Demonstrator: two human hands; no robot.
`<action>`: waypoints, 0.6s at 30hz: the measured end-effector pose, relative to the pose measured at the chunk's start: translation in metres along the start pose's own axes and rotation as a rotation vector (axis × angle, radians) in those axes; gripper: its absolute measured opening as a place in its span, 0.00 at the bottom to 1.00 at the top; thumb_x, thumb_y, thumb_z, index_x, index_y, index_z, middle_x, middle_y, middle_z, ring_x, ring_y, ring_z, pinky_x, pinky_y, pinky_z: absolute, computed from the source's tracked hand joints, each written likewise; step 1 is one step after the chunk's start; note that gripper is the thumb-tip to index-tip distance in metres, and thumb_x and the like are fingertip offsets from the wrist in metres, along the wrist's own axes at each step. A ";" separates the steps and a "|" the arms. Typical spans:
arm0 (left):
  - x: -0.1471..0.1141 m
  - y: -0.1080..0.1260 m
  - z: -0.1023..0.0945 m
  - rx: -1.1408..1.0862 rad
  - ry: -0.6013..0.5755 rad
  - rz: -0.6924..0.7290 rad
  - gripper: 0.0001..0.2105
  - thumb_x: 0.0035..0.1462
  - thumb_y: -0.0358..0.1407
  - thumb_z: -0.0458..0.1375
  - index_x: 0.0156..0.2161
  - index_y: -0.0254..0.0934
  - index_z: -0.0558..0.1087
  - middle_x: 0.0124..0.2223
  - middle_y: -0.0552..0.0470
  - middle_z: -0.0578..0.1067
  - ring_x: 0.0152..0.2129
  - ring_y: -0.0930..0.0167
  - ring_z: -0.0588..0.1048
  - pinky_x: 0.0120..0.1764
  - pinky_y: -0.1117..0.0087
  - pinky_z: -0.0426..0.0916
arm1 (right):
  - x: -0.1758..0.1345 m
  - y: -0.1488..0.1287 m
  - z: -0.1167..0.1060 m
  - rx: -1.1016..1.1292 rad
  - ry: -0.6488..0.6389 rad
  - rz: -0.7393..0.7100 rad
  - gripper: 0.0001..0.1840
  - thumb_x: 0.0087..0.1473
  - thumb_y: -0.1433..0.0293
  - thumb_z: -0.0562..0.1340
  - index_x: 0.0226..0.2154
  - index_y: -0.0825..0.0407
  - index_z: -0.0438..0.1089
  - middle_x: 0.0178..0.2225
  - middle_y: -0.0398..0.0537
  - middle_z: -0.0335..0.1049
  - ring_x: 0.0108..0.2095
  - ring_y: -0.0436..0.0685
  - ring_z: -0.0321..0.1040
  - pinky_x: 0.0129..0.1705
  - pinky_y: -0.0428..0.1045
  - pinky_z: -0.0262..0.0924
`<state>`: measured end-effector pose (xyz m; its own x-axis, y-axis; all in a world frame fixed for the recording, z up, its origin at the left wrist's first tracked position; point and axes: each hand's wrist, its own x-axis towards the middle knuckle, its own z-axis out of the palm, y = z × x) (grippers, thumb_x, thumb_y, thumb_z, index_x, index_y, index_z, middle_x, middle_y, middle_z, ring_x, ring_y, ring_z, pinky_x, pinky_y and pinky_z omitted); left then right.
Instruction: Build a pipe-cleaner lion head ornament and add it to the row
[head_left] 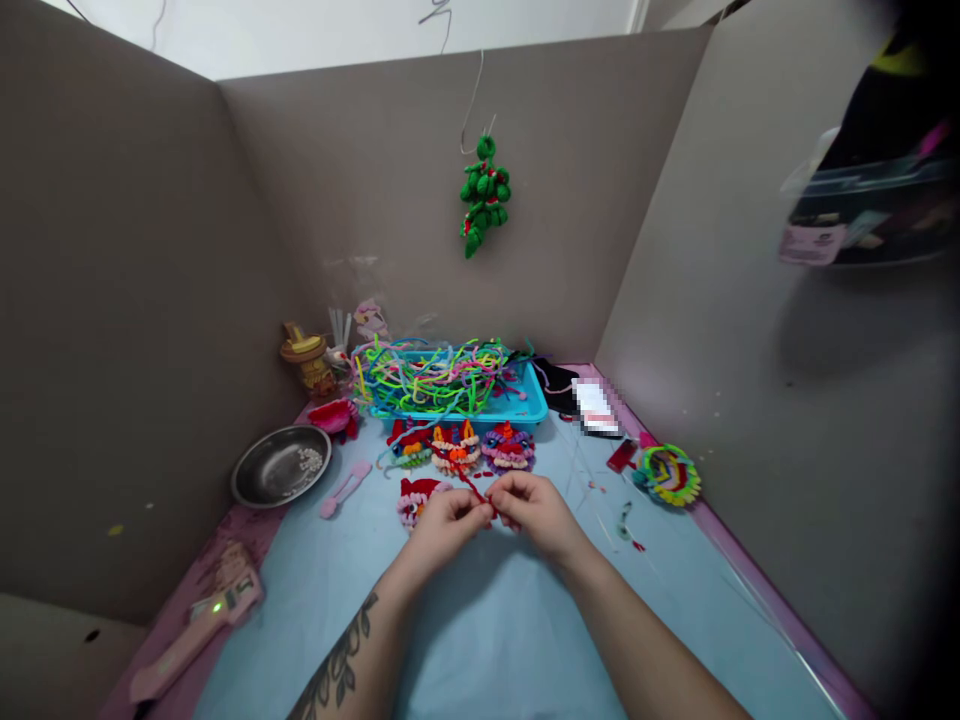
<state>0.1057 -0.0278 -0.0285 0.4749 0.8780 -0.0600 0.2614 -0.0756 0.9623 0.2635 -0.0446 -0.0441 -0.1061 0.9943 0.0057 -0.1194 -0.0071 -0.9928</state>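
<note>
Grey walls (360, 180) surround wide blue cloth (487, 630); left fingers (474, 516), right fingers (507, 500) pinch red strand (472, 485)

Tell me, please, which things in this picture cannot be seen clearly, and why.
In the head view:
Red strand: partly covered by the left hand and right hand.
Nearest colourful figure: partly hidden behind the left hand.
Phone: screen pixelated, unreadable.
Container at right: contents blurred, right side lost in the dark edge.
</note>
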 end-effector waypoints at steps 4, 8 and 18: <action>0.000 0.002 -0.002 -0.017 0.040 0.031 0.15 0.49 0.44 0.55 0.22 0.33 0.66 0.19 0.58 0.63 0.18 0.76 0.59 0.23 0.75 0.52 | 0.002 0.003 -0.002 0.067 0.032 -0.016 0.15 0.47 0.59 0.62 0.30 0.55 0.70 0.16 0.39 0.62 0.16 0.46 0.55 0.18 0.42 0.48; 0.001 0.001 -0.001 0.025 0.047 0.053 0.14 0.50 0.42 0.55 0.22 0.33 0.66 0.19 0.58 0.62 0.18 0.76 0.59 0.23 0.76 0.52 | 0.001 0.002 -0.001 0.042 0.009 -0.030 0.12 0.46 0.62 0.63 0.28 0.54 0.68 0.17 0.38 0.62 0.16 0.45 0.54 0.17 0.42 0.47; 0.002 0.000 -0.004 0.013 0.090 0.070 0.11 0.51 0.40 0.55 0.24 0.33 0.68 0.20 0.57 0.64 0.19 0.76 0.62 0.24 0.75 0.54 | -0.001 -0.008 0.001 -0.190 -0.003 0.002 0.09 0.48 0.67 0.59 0.22 0.54 0.63 0.14 0.35 0.54 0.15 0.44 0.50 0.18 0.42 0.45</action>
<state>0.1033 -0.0241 -0.0280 0.4151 0.9092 0.0316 0.2418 -0.1438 0.9596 0.2637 -0.0455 -0.0359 -0.1095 0.9940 0.0037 0.0693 0.0113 -0.9975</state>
